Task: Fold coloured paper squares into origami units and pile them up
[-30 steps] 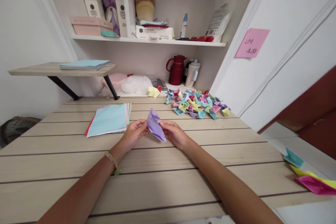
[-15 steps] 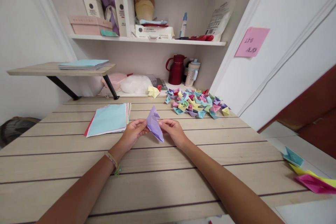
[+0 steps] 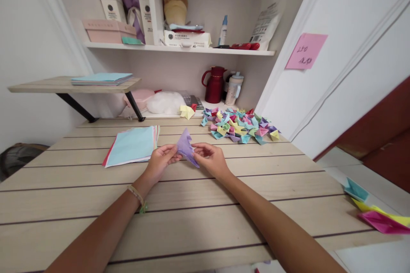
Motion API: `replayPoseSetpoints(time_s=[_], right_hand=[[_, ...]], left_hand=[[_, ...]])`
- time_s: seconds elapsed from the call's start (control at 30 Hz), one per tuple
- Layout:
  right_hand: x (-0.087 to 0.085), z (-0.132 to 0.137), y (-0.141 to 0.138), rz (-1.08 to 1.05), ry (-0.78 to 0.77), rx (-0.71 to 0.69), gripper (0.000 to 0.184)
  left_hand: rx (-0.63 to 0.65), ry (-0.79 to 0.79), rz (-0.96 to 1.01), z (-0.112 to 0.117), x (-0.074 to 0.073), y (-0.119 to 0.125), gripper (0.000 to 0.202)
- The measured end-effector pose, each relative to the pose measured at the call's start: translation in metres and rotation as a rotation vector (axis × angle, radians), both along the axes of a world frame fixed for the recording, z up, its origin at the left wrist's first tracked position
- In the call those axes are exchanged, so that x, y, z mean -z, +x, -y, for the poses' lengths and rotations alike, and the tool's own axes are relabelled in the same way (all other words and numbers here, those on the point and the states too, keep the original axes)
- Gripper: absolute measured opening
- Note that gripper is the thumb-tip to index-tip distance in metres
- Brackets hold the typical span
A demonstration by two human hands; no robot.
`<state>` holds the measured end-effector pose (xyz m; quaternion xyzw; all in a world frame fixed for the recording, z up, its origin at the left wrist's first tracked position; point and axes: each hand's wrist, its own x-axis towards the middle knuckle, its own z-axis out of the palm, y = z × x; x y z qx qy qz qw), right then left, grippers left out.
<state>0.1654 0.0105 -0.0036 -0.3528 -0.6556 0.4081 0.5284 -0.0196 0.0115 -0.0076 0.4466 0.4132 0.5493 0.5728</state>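
A piece of folded purple paper (image 3: 185, 147), pointed at top and bottom right, is held up just above the slatted table. My left hand (image 3: 162, 158) pinches its left edge between thumb and fingers. On the other side, my right hand (image 3: 209, 158) has thumb and fingertips closed on its right edge. Left of my hands lies a stack of square coloured paper (image 3: 131, 147) with a light blue sheet on top. A pile of small folded paper boats (image 3: 238, 126) in many colours sits behind and to the right.
A yellow folded paper (image 3: 187, 111) stands at the table's back edge. Behind it are a red jug (image 3: 214, 85) and a pale tumbler (image 3: 235, 88). At left a small raised shelf (image 3: 41, 84) holds more paper. Larger paper boats (image 3: 382, 221) lie at the right edge.
The purple paper has been turned and tilted between my hands, its lower tip rising. My right hand's fingers have shifted along its edge.
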Motion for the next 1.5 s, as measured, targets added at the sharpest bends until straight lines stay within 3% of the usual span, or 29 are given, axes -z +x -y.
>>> replayPoseSetpoints(time_s=[0.23,0.3,0.4,0.53,0.7,0.93,1.13,1.27,1.5], right_hand=[[0.005,-0.006,0.003,0.042,-0.023,0.07,0.074],[0.006,-0.007,0.004,0.057,-0.039,0.015,0.065],[0.007,-0.007,0.004,0.077,-0.047,-0.082,0.035],[0.007,-0.006,0.003,0.087,0.008,-0.033,0.021],[0.005,-0.007,0.006,0.124,0.037,-0.006,0.027],[0.006,-0.008,0.009,0.066,-0.168,-0.291,0.026],[0.009,-0.013,0.01,-0.041,-0.151,-0.068,0.025],[0.007,-0.015,0.011,-0.111,-0.204,-0.084,0.029],[0.007,-0.014,0.008,-0.148,-0.222,-0.051,0.028]], left_hand=[[0.115,0.029,-0.117,0.0,0.003,0.001,0.026],[0.128,0.028,-0.118,0.0,0.003,0.001,0.026],[0.126,0.003,-0.094,0.001,0.003,0.001,0.027],[0.147,-0.03,-0.059,0.003,0.0,0.002,0.03],[0.159,-0.071,-0.09,0.005,-0.004,0.002,0.033],[0.116,-0.019,-0.073,0.002,-0.003,-0.003,0.036],[0.1,0.03,-0.024,0.002,-0.004,-0.004,0.03],[0.098,0.051,-0.102,0.003,-0.004,-0.003,0.036],[0.058,0.081,-0.237,0.001,-0.001,-0.003,0.024]])
